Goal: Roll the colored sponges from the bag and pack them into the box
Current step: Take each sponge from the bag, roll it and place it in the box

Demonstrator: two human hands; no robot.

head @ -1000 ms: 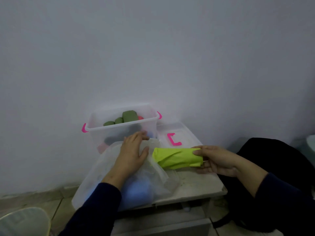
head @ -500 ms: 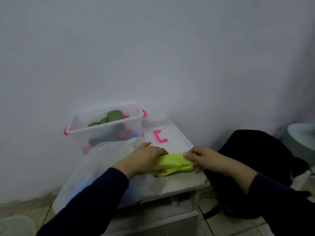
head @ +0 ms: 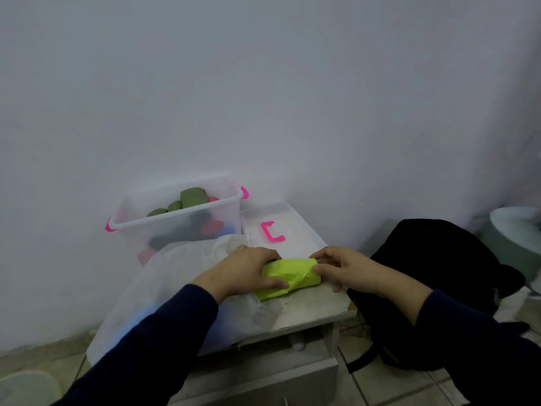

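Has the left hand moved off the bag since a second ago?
Yes. The left hand has shifted right, away from the clear box, and now grips the lime sponge.

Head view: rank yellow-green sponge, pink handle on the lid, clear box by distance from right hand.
From the right hand:
1. Yellow-green sponge, held at its right end.
2. Pink handle, on the lid just behind.
3. Clear box, back left by the wall.
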